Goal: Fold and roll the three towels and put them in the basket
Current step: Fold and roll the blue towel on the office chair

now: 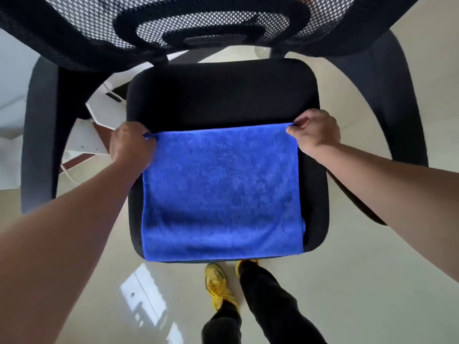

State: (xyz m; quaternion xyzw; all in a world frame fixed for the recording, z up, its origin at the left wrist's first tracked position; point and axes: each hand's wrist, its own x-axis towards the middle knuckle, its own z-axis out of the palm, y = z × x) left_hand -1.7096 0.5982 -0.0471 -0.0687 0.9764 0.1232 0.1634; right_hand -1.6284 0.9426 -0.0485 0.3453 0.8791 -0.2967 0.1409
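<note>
A blue towel (221,192) lies spread flat on the black seat (221,95) of an office chair, its near edge reaching the seat's front rim. My left hand (130,144) pinches the towel's far left corner. My right hand (314,131) pinches the far right corner. The far edge is stretched straight between both hands. Only this one towel is in view, and no basket shows.
The chair's mesh backrest (198,23) rises beyond the seat, with black armrests at the left (39,135) and right (397,103). White panels (99,125) lie on the pale tiled floor to the left. My legs and yellow shoes (218,284) stand before the seat.
</note>
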